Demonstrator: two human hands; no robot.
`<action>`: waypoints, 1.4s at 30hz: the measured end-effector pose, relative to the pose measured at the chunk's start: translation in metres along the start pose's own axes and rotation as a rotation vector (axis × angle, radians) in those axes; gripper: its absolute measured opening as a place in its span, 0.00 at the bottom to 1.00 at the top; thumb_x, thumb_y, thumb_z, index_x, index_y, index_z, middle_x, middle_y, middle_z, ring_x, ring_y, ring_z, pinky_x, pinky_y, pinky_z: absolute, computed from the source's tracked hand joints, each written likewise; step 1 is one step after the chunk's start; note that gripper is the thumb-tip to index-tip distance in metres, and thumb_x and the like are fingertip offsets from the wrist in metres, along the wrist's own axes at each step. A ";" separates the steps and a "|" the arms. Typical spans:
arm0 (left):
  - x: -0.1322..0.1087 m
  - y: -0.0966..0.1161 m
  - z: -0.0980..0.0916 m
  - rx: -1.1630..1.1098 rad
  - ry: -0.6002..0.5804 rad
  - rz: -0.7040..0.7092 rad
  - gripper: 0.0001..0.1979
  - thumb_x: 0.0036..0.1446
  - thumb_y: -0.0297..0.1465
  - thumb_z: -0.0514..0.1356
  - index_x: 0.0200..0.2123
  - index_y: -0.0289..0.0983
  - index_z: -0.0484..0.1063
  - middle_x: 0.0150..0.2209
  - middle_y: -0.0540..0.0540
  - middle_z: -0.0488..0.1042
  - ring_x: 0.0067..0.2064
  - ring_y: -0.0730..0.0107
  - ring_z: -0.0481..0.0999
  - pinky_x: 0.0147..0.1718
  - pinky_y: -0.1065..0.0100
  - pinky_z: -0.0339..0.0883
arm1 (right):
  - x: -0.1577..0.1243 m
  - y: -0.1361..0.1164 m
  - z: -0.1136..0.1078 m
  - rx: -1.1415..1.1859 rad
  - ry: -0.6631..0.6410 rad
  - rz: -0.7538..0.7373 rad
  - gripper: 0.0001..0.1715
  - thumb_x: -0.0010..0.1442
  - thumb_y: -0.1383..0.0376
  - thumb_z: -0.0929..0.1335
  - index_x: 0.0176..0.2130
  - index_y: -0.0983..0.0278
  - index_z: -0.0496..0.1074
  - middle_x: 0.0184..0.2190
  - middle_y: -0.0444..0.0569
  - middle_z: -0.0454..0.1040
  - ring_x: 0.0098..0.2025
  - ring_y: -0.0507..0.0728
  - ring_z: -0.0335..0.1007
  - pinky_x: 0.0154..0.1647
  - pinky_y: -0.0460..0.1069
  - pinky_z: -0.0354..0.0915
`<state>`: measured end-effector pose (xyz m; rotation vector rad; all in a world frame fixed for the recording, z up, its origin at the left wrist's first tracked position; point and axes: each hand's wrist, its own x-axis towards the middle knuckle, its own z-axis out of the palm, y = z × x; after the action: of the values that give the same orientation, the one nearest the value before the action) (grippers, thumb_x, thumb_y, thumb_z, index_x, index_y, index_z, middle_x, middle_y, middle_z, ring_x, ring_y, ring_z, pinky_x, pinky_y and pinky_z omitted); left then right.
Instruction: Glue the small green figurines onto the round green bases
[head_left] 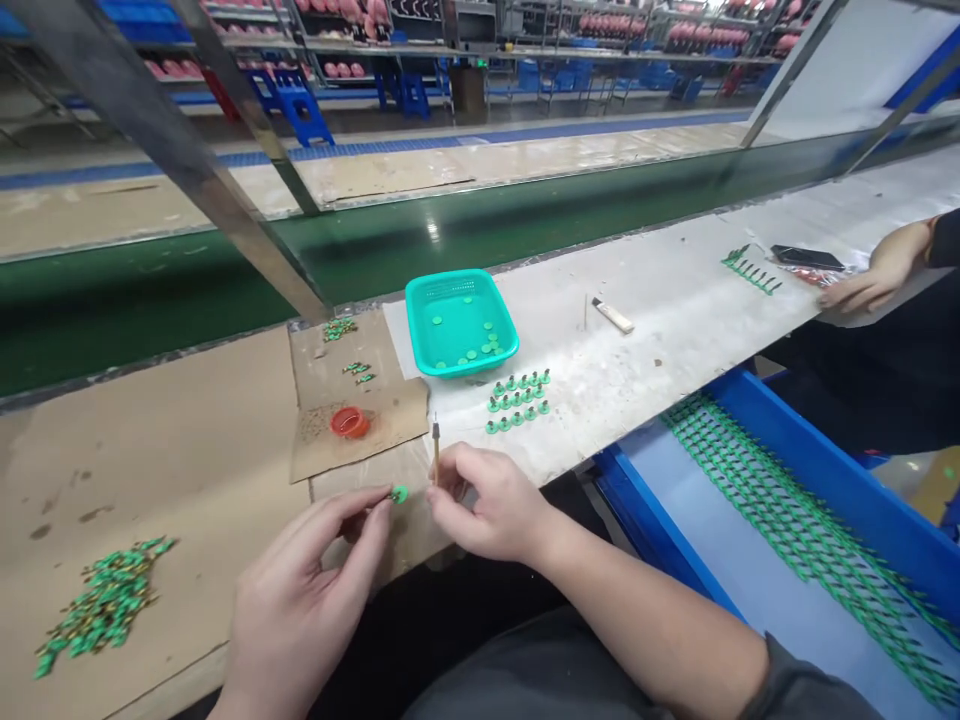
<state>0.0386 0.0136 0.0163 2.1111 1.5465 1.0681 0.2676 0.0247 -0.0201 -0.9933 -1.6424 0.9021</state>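
My left hand point(307, 590) pinches a small green round part point(399, 494) between thumb and fingertips, just above the bench edge. My right hand point(487, 505) is closed round a thin stick-like tool point(435, 450) held upright, tip up, a few centimetres right of the green part. Beyond my hands stand several finished green pieces point(517, 400) in rows on the white bench top. A teal plastic basket point(420, 300) behind them holds several loose green discs.
A small red cap point(349, 422) and scattered green bits lie on a cardboard sheet point(322, 370). A heap of green parts point(105, 605) is at the left. A blue tray point(832, 470) with rows of green pins is at the right. Another person's hand point(874, 280) rests near a phone point(806, 257).
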 end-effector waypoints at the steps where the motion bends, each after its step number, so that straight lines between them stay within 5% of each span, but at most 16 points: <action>1: 0.004 0.003 -0.002 0.020 -0.006 0.010 0.14 0.74 0.50 0.68 0.45 0.49 0.88 0.41 0.51 0.89 0.36 0.67 0.86 0.42 0.69 0.80 | -0.006 -0.002 0.001 0.002 0.016 -0.021 0.09 0.71 0.58 0.71 0.42 0.55 0.66 0.32 0.42 0.76 0.32 0.55 0.76 0.37 0.49 0.73; 5: 0.024 0.009 0.006 -0.028 -0.076 -0.018 0.14 0.69 0.49 0.70 0.41 0.48 0.88 0.37 0.52 0.88 0.32 0.68 0.83 0.36 0.70 0.78 | -0.040 -0.013 -0.007 -0.007 0.053 -0.104 0.08 0.70 0.62 0.70 0.40 0.55 0.66 0.30 0.41 0.77 0.30 0.53 0.76 0.35 0.47 0.73; 9: 0.043 0.024 0.037 -0.142 -0.153 -0.023 0.14 0.68 0.47 0.68 0.38 0.44 0.86 0.36 0.49 0.89 0.32 0.67 0.84 0.32 0.69 0.77 | -0.076 -0.025 -0.031 -0.047 0.091 -0.100 0.07 0.70 0.67 0.71 0.41 0.56 0.69 0.31 0.42 0.78 0.31 0.54 0.77 0.38 0.47 0.74; 17: 0.061 0.052 0.088 -0.138 -0.265 0.093 0.13 0.71 0.43 0.65 0.40 0.45 0.89 0.41 0.47 0.88 0.34 0.67 0.79 0.43 0.64 0.78 | -0.099 -0.032 -0.063 -0.078 0.136 0.050 0.07 0.71 0.70 0.70 0.44 0.57 0.71 0.34 0.42 0.77 0.33 0.54 0.76 0.39 0.47 0.74; 24: 0.038 0.053 0.051 -0.174 -0.263 0.004 0.15 0.72 0.45 0.65 0.43 0.44 0.90 0.38 0.47 0.86 0.31 0.68 0.78 0.34 0.66 0.74 | -0.101 -0.038 -0.065 0.016 0.134 0.173 0.05 0.75 0.68 0.71 0.45 0.57 0.73 0.35 0.42 0.80 0.34 0.53 0.79 0.40 0.47 0.76; 30: -0.011 0.068 0.023 -0.317 -0.687 -0.162 0.13 0.68 0.46 0.69 0.39 0.47 0.90 0.28 0.51 0.78 0.30 0.69 0.77 0.32 0.70 0.70 | -0.096 -0.048 -0.049 0.131 0.105 0.244 0.02 0.75 0.65 0.74 0.46 0.58 0.77 0.37 0.43 0.82 0.37 0.53 0.81 0.43 0.47 0.77; 37: -0.036 0.061 0.018 -0.456 -0.653 -0.384 0.20 0.67 0.49 0.68 0.30 0.40 0.81 0.29 0.49 0.71 0.32 0.69 0.66 0.33 0.67 0.60 | -0.093 -0.051 -0.024 0.019 0.045 0.132 0.03 0.77 0.64 0.74 0.49 0.57 0.76 0.38 0.44 0.85 0.38 0.55 0.86 0.43 0.46 0.81; 42: -0.057 0.058 0.010 -0.531 -0.617 -0.495 0.16 0.63 0.44 0.67 0.29 0.40 0.74 0.26 0.52 0.68 0.29 0.73 0.62 0.29 0.67 0.56 | -0.103 -0.040 -0.010 -0.155 0.157 -0.040 0.27 0.81 0.66 0.69 0.73 0.51 0.65 0.40 0.45 0.89 0.39 0.58 0.92 0.50 0.51 0.87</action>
<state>0.0770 -0.0580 0.0247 1.3983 1.2030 0.4996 0.2887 -0.0844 -0.0184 -1.1045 -1.6106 0.6597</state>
